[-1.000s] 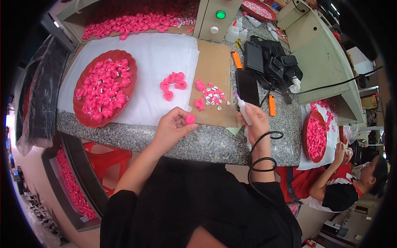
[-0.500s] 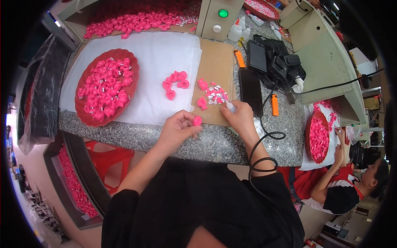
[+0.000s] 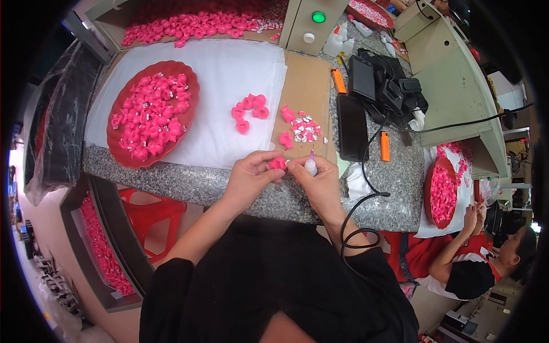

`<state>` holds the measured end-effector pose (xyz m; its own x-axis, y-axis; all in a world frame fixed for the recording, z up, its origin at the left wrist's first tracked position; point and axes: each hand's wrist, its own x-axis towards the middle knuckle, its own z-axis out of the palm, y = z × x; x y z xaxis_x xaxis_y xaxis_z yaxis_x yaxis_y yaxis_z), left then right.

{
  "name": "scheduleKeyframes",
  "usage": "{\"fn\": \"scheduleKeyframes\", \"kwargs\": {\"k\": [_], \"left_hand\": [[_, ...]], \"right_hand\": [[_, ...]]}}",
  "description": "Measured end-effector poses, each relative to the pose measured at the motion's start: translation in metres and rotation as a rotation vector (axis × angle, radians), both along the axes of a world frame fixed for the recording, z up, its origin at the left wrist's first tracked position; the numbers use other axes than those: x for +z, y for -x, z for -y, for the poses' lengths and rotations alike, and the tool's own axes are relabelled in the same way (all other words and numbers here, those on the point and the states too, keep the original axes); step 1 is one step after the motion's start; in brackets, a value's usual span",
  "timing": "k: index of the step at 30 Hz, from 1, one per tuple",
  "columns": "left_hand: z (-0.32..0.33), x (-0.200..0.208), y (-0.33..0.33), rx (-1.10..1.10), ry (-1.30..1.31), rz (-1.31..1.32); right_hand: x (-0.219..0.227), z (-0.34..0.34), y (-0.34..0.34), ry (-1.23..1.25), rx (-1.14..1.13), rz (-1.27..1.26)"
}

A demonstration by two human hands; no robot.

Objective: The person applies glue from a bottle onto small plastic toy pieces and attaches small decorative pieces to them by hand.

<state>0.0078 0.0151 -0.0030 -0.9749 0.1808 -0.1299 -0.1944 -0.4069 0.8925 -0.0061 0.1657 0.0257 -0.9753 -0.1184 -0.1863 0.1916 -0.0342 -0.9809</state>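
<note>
My left hand [image 3: 250,178] pinches a small pink plastic figure [image 3: 278,163] over the front edge of the bench. Against the figure's right side, the thumb and a finger of my right hand [image 3: 321,187] press a tiny whitish piece [image 3: 287,163]. The same hand also grips a small dropper bottle [image 3: 310,166], its purple needle tip pointing away from me. Just beyond, on brown cardboard [image 3: 309,71], lies a heap of flat pink-and-white pieces [image 3: 306,128] beside two pink figures [image 3: 286,139]. Several more figures [image 3: 250,107] sit on the white sheet [image 3: 220,68].
A scalloped red tray [image 3: 195,103] of pink figures stands at left. At right are a black phone [image 3: 351,127], orange lighters [image 3: 385,147], a dark device with cables [image 3: 394,86] and a looping black cord [image 3: 366,234]. A co-worker [image 3: 480,263] sits far right.
My right hand has moved left from the heap of flat pieces to the figure, bringing a tiny piece and the bottle. My left hand still holds the figure. The view has shifted slightly.
</note>
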Motion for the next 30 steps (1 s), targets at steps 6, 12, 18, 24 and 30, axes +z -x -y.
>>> {"fn": "scheduleKeyframes", "kwargs": {"k": [6,12,18,24,30], "left_hand": [[-0.001,0.001,0.0,0.043,-0.058,0.021],[-0.002,0.0,0.0,0.051,0.008,-0.007],[-0.002,0.002,0.0,0.076,-0.032,0.019],[0.005,0.006,0.003,-0.012,-0.103,0.102],[0.009,0.004,0.004,-0.054,-0.153,0.115]], "right_hand": [[-0.005,0.002,0.0,-0.035,-0.009,-0.076],[-0.011,0.003,-0.002,-0.257,-0.025,-0.274],[-0.004,-0.002,0.002,0.084,0.061,0.114],[-0.002,0.0,0.005,0.225,0.077,0.291],[0.004,0.001,0.007,0.211,0.125,0.357]]}}
